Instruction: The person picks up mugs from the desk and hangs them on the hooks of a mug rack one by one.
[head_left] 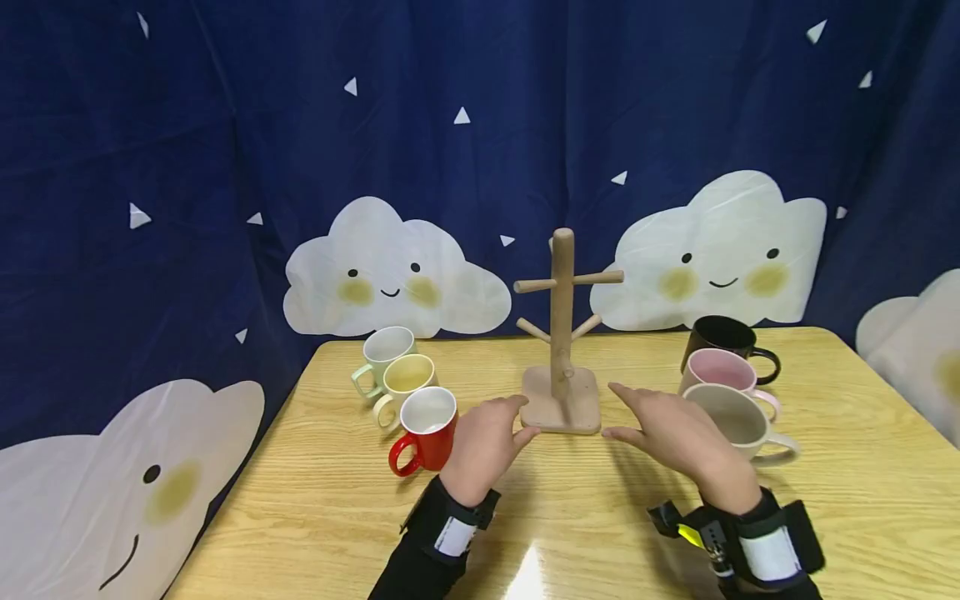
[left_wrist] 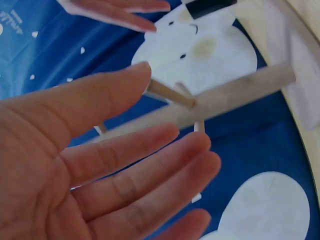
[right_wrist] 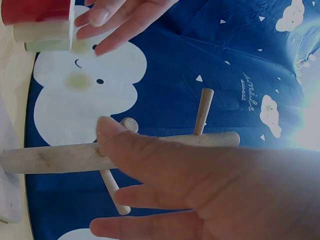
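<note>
- Head view: the wooden stand [head_left: 562,325] is set upright on the counter [head_left: 300,517]. The left hand [head_left: 483,437] is held near its left side and the right hand [head_left: 678,433] near its right; on both, thumb and fingers are parted and nothing is gripped. Whether the base [head_left: 542,412] is touched cannot be told.
- Left of the stand, a red mug [head_left: 435,442], yellow mug [head_left: 408,377] and pale green mug [head_left: 388,346] are lined up; right of it, a beige mug [head_left: 723,417], pink mug [head_left: 718,371] and black mug [head_left: 705,342].
- The stand would probably be best taken low, from both sides evenly, with the mugs kept clear of the wrists.
- Left wrist view: the writing [left_wrist: 11,21] beyond the stand is too small to be read surely.
- Right wrist view: "smile" can be read on the blue cloth [right_wrist: 170,90] beyond the stand; no mug brand is seen.
</note>
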